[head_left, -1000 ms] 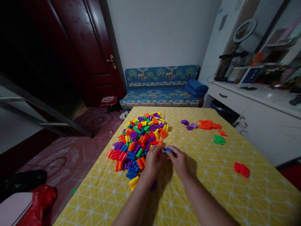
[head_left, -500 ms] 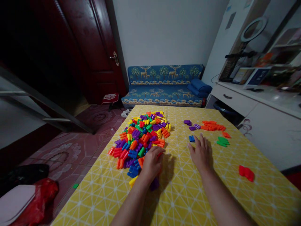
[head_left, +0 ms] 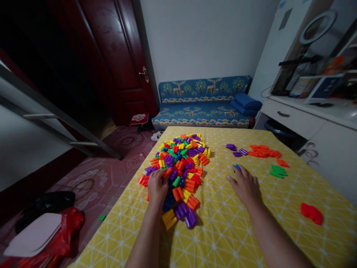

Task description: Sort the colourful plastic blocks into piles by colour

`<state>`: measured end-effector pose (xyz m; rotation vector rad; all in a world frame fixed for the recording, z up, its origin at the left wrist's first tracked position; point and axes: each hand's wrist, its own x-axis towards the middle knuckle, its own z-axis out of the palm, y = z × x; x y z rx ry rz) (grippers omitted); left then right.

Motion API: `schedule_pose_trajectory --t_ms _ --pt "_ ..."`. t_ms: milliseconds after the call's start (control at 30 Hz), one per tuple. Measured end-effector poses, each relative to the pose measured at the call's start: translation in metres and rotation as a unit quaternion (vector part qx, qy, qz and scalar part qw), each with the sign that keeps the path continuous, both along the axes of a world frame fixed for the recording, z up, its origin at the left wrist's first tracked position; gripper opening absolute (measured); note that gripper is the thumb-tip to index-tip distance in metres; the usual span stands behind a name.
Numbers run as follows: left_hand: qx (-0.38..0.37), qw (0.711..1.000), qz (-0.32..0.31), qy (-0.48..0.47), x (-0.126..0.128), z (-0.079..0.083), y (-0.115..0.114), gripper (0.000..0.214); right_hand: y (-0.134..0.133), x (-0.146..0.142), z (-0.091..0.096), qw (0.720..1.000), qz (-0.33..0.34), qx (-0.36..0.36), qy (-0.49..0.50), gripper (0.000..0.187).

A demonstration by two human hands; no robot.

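Observation:
A heap of mixed plastic blocks in several colours covers the left half of the yellow patterned table. My left hand lies on the near left part of the heap, fingers curled down among blue and orange blocks. My right hand rests flat on the cloth with fingers spread, its fingertips touching a blue block. Sorted groups lie to the right: purple blocks, orange blocks, green blocks and red blocks.
A blue patterned sofa stands beyond the table's far edge. White cabinets run along the right, with a ring light above. A dark red door is at the left, and a red bag lies on the tiled floor.
My right hand carried a blue block from beside the heap to the right and set it near the sorted groups. My left hand moved left, deeper into the heap.

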<state>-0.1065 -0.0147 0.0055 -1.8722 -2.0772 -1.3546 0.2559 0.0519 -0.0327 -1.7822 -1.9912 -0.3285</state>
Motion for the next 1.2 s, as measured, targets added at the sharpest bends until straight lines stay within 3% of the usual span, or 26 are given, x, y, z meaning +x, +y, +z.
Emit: schedule_pose_trajectory --t_ms 167,267,333,400,500,567,633,700,833,967,1033,1100,1200 --pt "0.070 0.992 0.019 -0.098 0.016 0.015 -0.004 0.025 -0.004 0.007 0.009 0.989 0.015 0.109 0.098 0.025" --pt "0.048 0.958 -0.050 -0.278 0.052 0.029 -0.009 0.031 -0.006 -0.005 0.016 0.963 0.065 0.176 0.196 0.024" --pt "-0.015 0.884 -0.149 -0.443 0.084 0.034 -0.013 0.038 -0.011 -0.018 0.021 0.935 0.134 0.171 0.279 0.023" --pt "-0.097 0.784 -0.225 -0.570 0.118 0.034 -0.018 0.044 -0.020 -0.033 0.025 0.904 0.202 0.120 0.357 0.023" --pt "-0.164 0.639 -0.249 -0.709 0.157 0.025 -0.025 0.047 -0.038 -0.050 0.030 0.859 0.270 0.015 0.435 0.031" --pt "-0.187 0.573 -0.241 -0.760 0.174 0.017 -0.029 0.051 -0.048 -0.056 0.033 0.833 0.305 -0.032 0.460 0.037" --pt "-0.190 0.543 -0.232 -0.784 0.185 0.011 -0.032 0.053 -0.053 -0.059 0.036 0.823 0.314 -0.063 0.469 0.040" --pt "-0.177 0.547 -0.231 -0.785 0.191 0.005 -0.031 0.052 -0.054 -0.061 0.038 0.823 0.288 -0.099 0.480 0.038" --pt "-0.137 0.593 -0.226 -0.761 0.196 -0.006 -0.023 0.051 -0.048 -0.063 0.035 0.812 0.217 -0.137 0.524 0.035" --pt "-0.113 0.703 -0.191 -0.675 0.188 -0.015 -0.017 0.050 -0.038 -0.062 0.028 0.817 0.166 -0.113 0.540 0.036" --pt "-0.111 0.757 -0.193 -0.614 0.179 -0.012 -0.019 0.053 -0.035 -0.063 0.025 0.825 0.169 -0.127 0.524 0.037" --pt "-0.112 0.808 -0.222 -0.534 0.168 0.000 -0.023 0.045 -0.034 -0.064 0.025 0.847 0.200 -0.134 0.474 0.036" --pt "-0.105 0.883 -0.259 -0.377 0.151 0.027 -0.025 0.019 -0.032 -0.065 0.025 0.890 0.240 -0.086 0.379 0.039"
